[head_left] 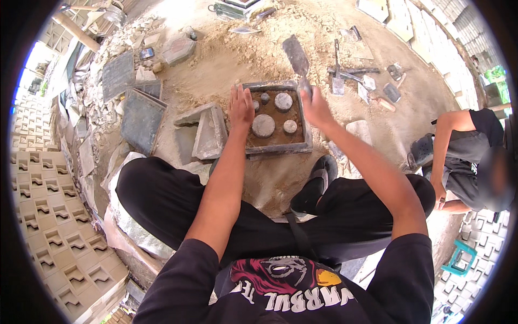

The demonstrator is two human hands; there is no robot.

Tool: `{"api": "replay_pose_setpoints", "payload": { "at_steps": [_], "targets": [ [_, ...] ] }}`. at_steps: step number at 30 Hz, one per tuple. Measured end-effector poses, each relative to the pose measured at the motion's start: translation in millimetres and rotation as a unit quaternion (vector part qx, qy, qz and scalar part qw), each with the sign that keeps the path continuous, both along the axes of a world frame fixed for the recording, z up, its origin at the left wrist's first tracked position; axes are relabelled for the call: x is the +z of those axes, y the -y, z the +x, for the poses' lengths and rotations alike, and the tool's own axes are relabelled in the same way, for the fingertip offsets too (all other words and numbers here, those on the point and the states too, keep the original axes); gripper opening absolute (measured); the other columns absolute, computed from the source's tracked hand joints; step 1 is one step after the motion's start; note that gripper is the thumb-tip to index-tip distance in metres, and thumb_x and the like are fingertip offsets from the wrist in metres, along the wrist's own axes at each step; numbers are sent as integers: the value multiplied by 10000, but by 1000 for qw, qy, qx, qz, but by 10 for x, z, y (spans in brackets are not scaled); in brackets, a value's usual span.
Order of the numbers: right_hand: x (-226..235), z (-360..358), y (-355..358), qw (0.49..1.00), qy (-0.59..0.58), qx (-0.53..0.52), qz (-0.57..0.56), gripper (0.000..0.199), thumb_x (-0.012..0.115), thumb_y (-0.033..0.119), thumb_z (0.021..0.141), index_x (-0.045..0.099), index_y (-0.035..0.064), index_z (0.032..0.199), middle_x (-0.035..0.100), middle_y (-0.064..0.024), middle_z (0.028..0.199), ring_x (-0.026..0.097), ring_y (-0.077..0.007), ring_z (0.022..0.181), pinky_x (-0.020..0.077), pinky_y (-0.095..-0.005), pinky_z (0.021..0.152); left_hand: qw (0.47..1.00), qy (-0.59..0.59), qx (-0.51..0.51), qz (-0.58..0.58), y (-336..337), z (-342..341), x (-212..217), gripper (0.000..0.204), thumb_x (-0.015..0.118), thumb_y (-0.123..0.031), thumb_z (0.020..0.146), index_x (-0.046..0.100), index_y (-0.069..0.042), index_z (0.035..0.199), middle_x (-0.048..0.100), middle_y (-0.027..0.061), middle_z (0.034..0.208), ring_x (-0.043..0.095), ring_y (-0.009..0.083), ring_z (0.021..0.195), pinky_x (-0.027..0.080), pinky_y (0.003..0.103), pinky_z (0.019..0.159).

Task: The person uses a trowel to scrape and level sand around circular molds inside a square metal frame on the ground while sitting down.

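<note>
In front of my crossed legs lies a shallow rectangular frame (281, 148) with brown soil or sand inside. Several round grey discs of different sizes sit in it, a large one (263, 125) nearest my left side and another large one (283, 101) at the far right. My left hand (242, 106) is laid along the frame's left side, fingers stretched out and holding nothing. My right hand (317, 108) grips the handle of a trowel (296, 55) by the frame's far right corner. The trowel's flat, dirty blade points away from me, above the sandy ground.
Left of the frame stands a grey angular block (209, 132), with dark slabs (143, 120) and rubble beyond. Several hand tools, including another trowel (338, 85), lie at the far right. A seated person (458, 146) is close on my right, near a teal stool (459, 258).
</note>
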State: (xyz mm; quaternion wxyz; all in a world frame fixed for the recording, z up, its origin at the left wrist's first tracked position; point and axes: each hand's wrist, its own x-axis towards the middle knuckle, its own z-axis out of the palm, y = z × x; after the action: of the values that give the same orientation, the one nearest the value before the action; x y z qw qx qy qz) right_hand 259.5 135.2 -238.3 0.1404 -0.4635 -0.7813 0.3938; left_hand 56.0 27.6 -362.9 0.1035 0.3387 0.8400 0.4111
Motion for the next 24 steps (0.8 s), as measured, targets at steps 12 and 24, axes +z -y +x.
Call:
{"api": "replay_pose_setpoints", "payload": {
  "at_steps": [12, 24],
  "targets": [
    [-731, -305, -1326, 984, 107, -140, -9, 638, 429, 485, 982, 560, -138, 1028, 621, -313, 944, 616, -386, 872, 472, -454, 759, 983, -132, -58, -115, -226, -24, 252, 741, 454, -594, 934, 401, -59, 1444, 281, 147, 1568, 215, 279, 1470, 218, 475, 1158],
    [-1223, -1085, -2136, 963, 10, -123, -241, 467, 429, 391, 1006, 501, -22, 801, 517, -92, 636, 459, -179, 447, 407, -369, 419, 980, -139, -65, -125, -256, -29, 304, 844, 526, -684, 854, 431, -71, 1426, 299, 148, 1561, 246, 295, 1458, 252, 492, 1145]
  ]
}}
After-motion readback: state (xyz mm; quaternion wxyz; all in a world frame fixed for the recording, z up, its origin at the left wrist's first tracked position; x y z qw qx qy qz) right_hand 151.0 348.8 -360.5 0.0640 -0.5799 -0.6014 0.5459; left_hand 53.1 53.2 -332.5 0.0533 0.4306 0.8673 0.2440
